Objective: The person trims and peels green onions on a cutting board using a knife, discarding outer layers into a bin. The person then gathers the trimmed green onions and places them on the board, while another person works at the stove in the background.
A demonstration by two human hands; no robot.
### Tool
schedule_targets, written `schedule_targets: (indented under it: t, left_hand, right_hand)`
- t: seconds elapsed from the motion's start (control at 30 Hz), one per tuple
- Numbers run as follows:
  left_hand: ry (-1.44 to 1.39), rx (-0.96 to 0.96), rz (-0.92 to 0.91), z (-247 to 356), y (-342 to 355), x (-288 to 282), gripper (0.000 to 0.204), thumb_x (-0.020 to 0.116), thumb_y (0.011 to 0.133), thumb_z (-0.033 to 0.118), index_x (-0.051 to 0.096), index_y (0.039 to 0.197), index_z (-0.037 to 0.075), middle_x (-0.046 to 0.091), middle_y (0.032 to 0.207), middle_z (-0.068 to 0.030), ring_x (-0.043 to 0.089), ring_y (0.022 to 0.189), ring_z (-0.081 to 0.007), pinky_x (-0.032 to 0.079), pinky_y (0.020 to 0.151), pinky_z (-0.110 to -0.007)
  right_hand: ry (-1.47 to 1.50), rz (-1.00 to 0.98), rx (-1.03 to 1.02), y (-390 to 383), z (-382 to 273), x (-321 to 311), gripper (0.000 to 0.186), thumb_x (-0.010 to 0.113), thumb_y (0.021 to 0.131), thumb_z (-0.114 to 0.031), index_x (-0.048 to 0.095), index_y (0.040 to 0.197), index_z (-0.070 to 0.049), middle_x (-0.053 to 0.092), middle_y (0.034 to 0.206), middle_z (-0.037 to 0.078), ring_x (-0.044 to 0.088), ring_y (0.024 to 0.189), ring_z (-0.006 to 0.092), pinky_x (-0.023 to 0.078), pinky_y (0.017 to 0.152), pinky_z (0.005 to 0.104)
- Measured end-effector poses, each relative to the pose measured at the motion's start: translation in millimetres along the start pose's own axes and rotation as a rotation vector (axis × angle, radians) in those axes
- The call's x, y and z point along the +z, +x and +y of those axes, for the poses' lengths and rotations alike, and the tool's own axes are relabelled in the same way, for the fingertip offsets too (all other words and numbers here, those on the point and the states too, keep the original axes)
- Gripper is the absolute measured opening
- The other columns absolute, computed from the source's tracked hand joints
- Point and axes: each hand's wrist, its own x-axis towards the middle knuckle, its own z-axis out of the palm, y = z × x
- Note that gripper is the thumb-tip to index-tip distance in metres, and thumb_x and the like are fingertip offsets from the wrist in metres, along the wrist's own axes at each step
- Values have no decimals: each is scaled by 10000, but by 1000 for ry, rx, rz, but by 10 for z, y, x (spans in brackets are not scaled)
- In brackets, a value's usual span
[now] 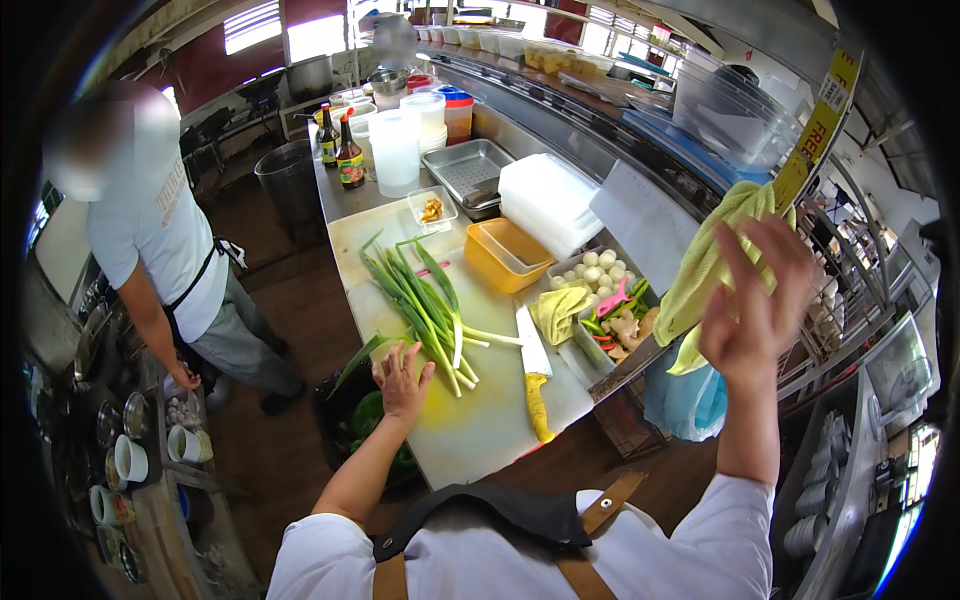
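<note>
A bunch of spring onions [415,300] lies across the white cutting board [500,425]. My left hand [403,383] rests beside their white ends, its fingers spread, with nothing in it. Raised at the right, my right hand [757,300] is slightly blurred, its fingers apart. Just behind it hangs a yellow-green towel [705,275]; whether they touch I cannot tell. A knife [537,385] with a yellow handle lies on the board, blade pointing away from me. Beside the blade sits a crumpled yellow-green cloth [562,314].
Steel trays of white balls [592,272] and of ginger and chilies [625,325] stand right of the board. Beyond are a yellow tub [507,255], sauce bottles [349,155] and white containers [395,150]. A shelf post [820,125] rises at right. Another person [185,230] stands at left.
</note>
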Motion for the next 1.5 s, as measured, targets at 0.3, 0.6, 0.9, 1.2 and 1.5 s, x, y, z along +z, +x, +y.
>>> schedule_targets:
  t: [0.3,0.6,0.9,1.2,1.5]
  left_hand:
    - [-35,1,19,-89,-30,-30,495,624,920,478,523,1333,225,472,1368,-80,461,1271,-279,295,1084,-612]
    - [-52,-44,-78,-90,-29,-140,529,566,950,507,492,1385,214,431,1414,-81,412,1326,-277,241,1120,-634]
    - [-156,-12,-51,-102,-52,-50,510,562,962,481,490,1390,213,420,1432,-94,412,1319,-309,199,1120,-631]
    - [-437,407,330,706,1488,-1086,546,738,866,191,534,1362,87,511,1405,-177,449,1319,-371,339,1094,-503]
    - [-453,766,118,3092,3810,-2081,423,649,886,442,682,1204,165,593,1255,-116,546,1219,-326,445,1008,-474]
  right_hand:
    - [133,-771,364,1561,-137,2018,494,512,973,-429,667,1156,3,698,1099,213,687,1022,328,551,893,427]
    - [-184,-1103,643,1326,420,3170,736,421,956,-659,529,1428,-104,490,1499,102,467,1381,249,449,1074,435]
    - [-65,-701,202,1403,362,1781,487,492,988,-509,662,1169,-91,704,1037,176,676,997,324,552,874,463]
    - [-410,-613,700,296,1730,-745,360,493,1041,-346,632,1192,-50,680,945,192,679,873,345,512,788,422]
    - [-26,-42,434,-720,3743,1069,491,407,1073,-391,513,1412,-50,625,1282,184,614,1172,293,477,974,366]
